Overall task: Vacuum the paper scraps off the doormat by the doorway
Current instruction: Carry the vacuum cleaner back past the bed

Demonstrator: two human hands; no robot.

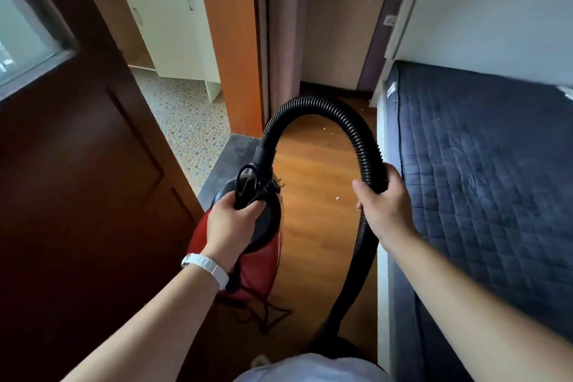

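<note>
A red and black vacuum cleaner [263, 254] hangs above the wooden floor, carried by its top handle in my left hand [231, 222], which also holds a bundled black cord. A black ribbed hose [325, 107] arcs up from the vacuum's front and down to my right hand [383, 201], which grips it; the hose runs on toward the floor below. A grey doormat [231, 155] lies at the doorway, partly hidden by the vacuum. Small white paper scraps [338, 198] dot the wooden floor beyond it.
An open dark brown door [77, 180] stands on the left. A bed with a dark quilted cover [483, 164] fills the right side. Pebble-patterned floor [189, 121] and white cabinets [173, 18] lie past the doorway. A loose black cord [263, 313] trails under the vacuum.
</note>
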